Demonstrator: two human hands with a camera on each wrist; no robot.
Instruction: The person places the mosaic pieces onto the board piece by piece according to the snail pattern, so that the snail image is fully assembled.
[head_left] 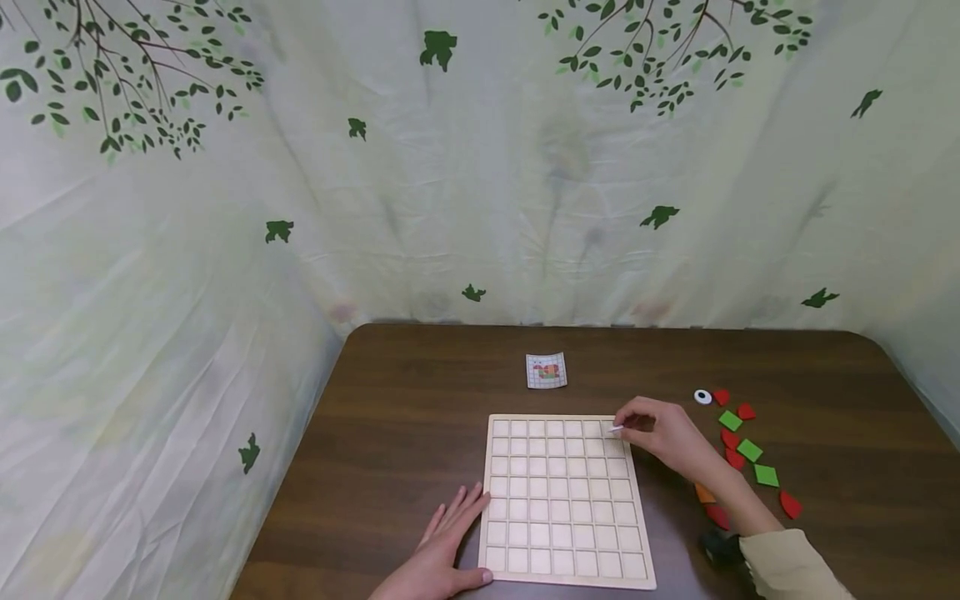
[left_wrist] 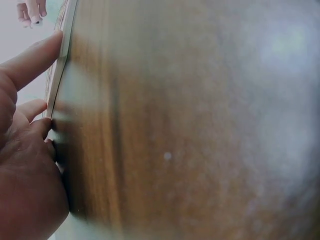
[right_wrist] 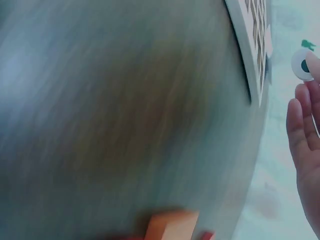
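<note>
A pale wooden grid board [head_left: 561,487] lies on the table with its square cells unfilled. At its far right corner my right hand [head_left: 671,437] pinches a small white round eye piece [right_wrist: 298,65] with a dark centre, between thumb and fingertips. In the head view that piece shows edge-on just above the corner cells. My left hand [head_left: 447,550] rests along the board's left edge, fingers spread and thumb near the front corner. The left wrist view shows the left fingertips right at the board's side.
Right of the board lie red pieces [head_left: 790,504], green squares [head_left: 767,476], an orange piece [head_left: 704,493] and another white eye disc [head_left: 702,397]. A small picture card [head_left: 546,372] lies beyond the board on the brown table [head_left: 420,392]. A leaf-patterned curtain [head_left: 510,183] hangs behind.
</note>
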